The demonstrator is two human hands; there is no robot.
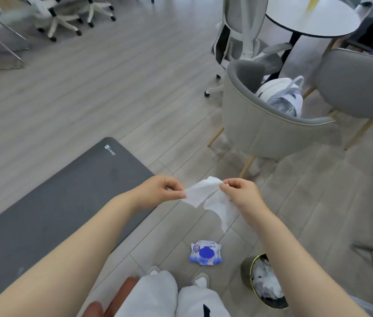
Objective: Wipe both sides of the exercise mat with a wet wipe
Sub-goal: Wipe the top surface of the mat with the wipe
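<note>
The left hand [158, 191] and the right hand [241, 193] are each pinching an end of a white wet wipe [206, 195], holding it stretched between them above the floor [112, 88]. The dark exercise mat [55, 202] is lying flat on the floor just beside the left forearm, its printed corner pointing away, while a blue wipe pack [205, 252] is sitting on the floor beside a bin [265, 280].

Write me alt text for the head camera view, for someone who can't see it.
Two bare hands, left hand and right hand, pinch and spread a white wet wipe above a grey wood-look floor. A dark grey exercise mat lies flat at left; a blue-and-white wipes packet lies on the floor below.
</note>
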